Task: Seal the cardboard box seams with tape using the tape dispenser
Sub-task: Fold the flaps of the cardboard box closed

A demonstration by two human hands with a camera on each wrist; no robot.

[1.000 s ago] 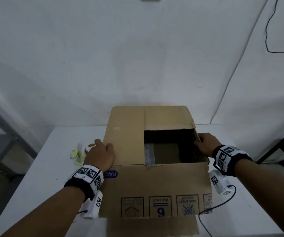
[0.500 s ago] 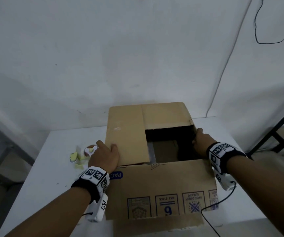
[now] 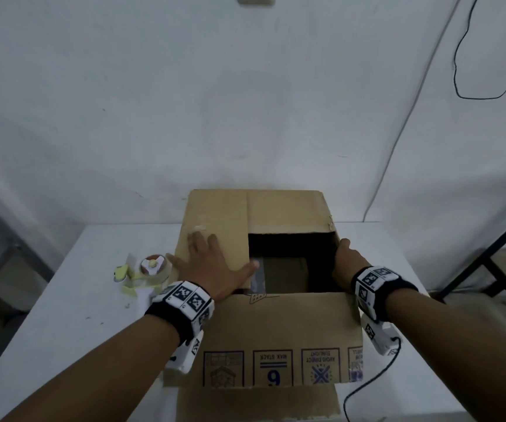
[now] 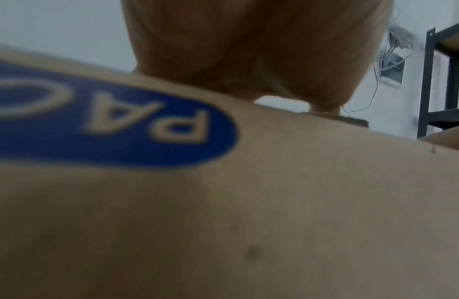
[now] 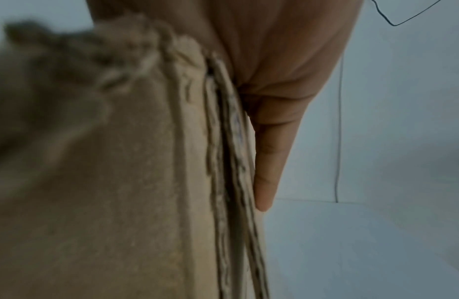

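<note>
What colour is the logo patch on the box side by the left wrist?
Blue logo patch with tan letters, clearest in the left wrist view.

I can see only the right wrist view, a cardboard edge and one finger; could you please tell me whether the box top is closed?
Observer: No. The box has a dark opening on its right half.
Operator: Thank you. Where is the left hand?
Observer: The left hand lies flat on the folded left flap.
Operator: And the tape dispenser?
Observer: The tape dispenser sits on the table, left of the box, in neither hand.
</note>
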